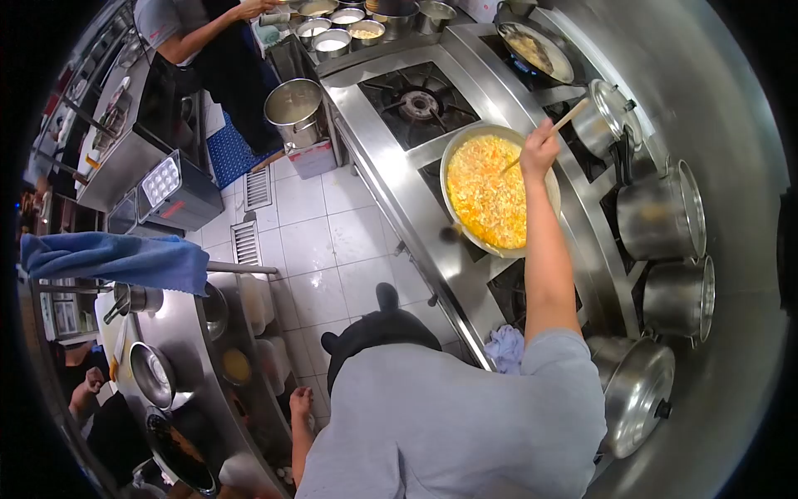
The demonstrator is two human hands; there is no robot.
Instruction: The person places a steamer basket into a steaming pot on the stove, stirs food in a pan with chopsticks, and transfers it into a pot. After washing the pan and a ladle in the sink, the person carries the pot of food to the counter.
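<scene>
My right hand (540,151) is closed round a wooden spoon (567,116), whose lower end rests in a yellow-orange chopped mixture (486,195). That mixture fills a wide round pan (447,185) standing on the stove (391,179). My right forearm crosses over the pan's right side. Down by my side, away from the stove, hangs my left hand (301,402), its fingers curled; whether anything is inside them is too small to tell. A crumpled light purple cloth (504,348) lies at the stove's front edge, beside my right upper arm.
Metal pots (657,218) line the stove's right side. At its far end is a frying pan (536,54); small bowls (332,43) stand near a person (187,37). A tall pot (295,112) is beside the stove. A blue towel (125,259) hangs left, near another person's hand (90,384).
</scene>
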